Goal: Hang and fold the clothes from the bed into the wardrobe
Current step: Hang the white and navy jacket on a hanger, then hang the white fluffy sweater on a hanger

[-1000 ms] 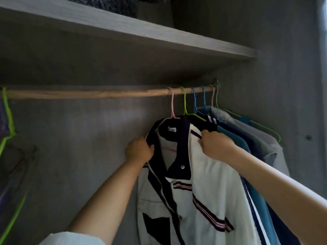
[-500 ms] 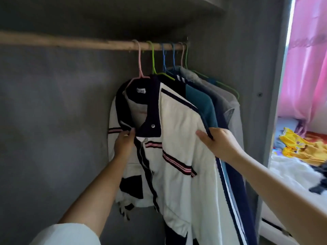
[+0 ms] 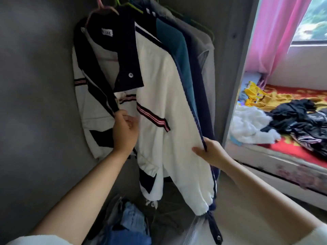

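Observation:
A white jacket (image 3: 164, 82) with a navy collar and red-striped bands hangs on a pink hanger (image 3: 99, 9) inside the wardrobe. My left hand (image 3: 124, 130) holds the navy front edge of the jacket near its middle. My right hand (image 3: 210, 152) pinches the jacket's right sleeve along its navy seam. Behind the jacket hang a teal garment (image 3: 178, 45), a navy one and a grey one (image 3: 203, 46) on green and blue hangers. On the bed (image 3: 292, 152) at the right lie a white garment (image 3: 247, 124), a black one (image 3: 299, 114) and a yellow one (image 3: 260, 98).
The grey wardrobe back wall (image 3: 39, 85) fills the left. A pile of blue clothes (image 3: 131, 223) lies on the wardrobe floor below the jacket. The wardrobe's side panel (image 3: 237, 68) separates it from the bed. A pink curtain (image 3: 276, 32) hangs by the window.
Both hands have slid down the jacket from its collar and shoulder to its front edge and sleeve. The view has tilted down and right, dropping the rail out of sight.

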Demonstrator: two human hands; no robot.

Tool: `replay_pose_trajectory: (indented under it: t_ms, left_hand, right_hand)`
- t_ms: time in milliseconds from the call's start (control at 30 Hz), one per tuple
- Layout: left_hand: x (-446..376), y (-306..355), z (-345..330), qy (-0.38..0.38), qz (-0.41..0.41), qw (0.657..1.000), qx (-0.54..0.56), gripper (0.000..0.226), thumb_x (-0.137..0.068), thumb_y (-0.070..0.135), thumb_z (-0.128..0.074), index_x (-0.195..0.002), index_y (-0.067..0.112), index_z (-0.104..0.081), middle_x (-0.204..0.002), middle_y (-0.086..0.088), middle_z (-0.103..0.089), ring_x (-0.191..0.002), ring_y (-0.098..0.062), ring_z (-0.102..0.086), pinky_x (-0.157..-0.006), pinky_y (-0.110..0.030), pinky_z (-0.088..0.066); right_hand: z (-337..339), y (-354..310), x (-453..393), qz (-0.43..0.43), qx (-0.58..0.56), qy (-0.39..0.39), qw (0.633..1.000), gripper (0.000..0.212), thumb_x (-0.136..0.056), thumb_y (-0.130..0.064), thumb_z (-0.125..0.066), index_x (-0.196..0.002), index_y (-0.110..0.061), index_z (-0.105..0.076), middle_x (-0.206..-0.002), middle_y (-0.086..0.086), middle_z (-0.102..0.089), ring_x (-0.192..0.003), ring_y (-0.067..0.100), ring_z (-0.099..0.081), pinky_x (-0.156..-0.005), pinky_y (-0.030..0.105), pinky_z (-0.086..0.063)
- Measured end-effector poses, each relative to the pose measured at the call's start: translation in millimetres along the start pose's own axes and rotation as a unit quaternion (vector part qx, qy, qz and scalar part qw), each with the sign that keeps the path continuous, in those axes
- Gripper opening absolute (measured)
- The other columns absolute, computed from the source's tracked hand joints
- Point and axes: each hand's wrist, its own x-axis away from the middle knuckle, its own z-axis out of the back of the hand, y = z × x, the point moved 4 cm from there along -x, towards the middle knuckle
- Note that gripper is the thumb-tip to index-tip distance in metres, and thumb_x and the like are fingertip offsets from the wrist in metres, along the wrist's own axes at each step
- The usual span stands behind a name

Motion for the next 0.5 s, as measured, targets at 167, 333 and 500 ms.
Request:
replay_pose_trajectory:
  t_ms: [167,333,500]
  left_hand:
    - [73.1,2.8,-62.9,-0.086,-0.199,0.974,-0.063,0.029,-0.079,0.02,-0.043,-0.096,-0.003,-0.051,-0.069,-0.015,-0.057,-0.063,-0.021,-0.051,-0.058,-0.026,-0.04]
    - [118.3,42.6,-163.6,-0.235,-0.374,0.886,-0.144,0.016,-0.075,0.013,-0.041,-0.086,0.01,-0.051,-0.07,-0.013,-0.059,-0.061,-0.027,-0.058,-0.043,-0.026,-0.045]
    - [163.1,88.9,-305.7,-0.415,-0.331,0.802,-0.273,0.024,-0.09,0.017,-0.044,-0.105,0.005,-0.057,-0.103,-0.012,-0.058,-0.097,-0.03,-0.056,-0.075,-0.037,-0.046]
  right_hand:
    - [-17.5,90.0,62.1,-0.111,0.023,-0.003,0.994,0.013,-0.085,0.0,-0.056,-0.094,0.008,-0.063,-0.097,0.02,-0.065,-0.09,0.032,-0.061,-0.077,0.03,-0.042]
    - [30.2,152.7,99.0,-0.153,0.033,0.031,0.987,0.024,-0.084,0.009,-0.053,-0.105,0.008,-0.064,-0.112,0.022,-0.063,-0.105,0.035,-0.059,-0.088,0.035,-0.042]
    - [113.8,219.9,101.5,-0.18,0.055,0.082,0.979,0.023,-0.087,0.001,-0.053,-0.107,0.004,-0.064,-0.114,0.019,-0.062,-0.108,0.03,-0.056,-0.086,0.022,-0.036]
